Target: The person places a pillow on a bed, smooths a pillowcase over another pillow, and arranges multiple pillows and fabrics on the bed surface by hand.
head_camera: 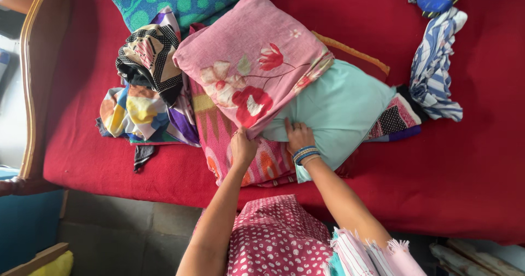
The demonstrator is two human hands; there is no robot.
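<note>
A pink pillow (254, 57) with red flower prints lies tilted on top of a pale mint-green pillow (339, 109). My left hand (242, 145) grips the pink pillow's lower corner. My right hand (298, 135), with blue bangles at the wrist, presses flat on the mint pillow's near edge. Both pillows rest on a pink and orange patterned cloth (257, 161) on the red bed cover (470, 166).
A heap of colourful patterned clothes (145, 84) lies to the left. A blue and white striped garment (435, 68) lies at the right, a teal patterned cloth (186, 0) at the back. The bed's wooden frame (33, 79) runs along the left; grey floor lies below.
</note>
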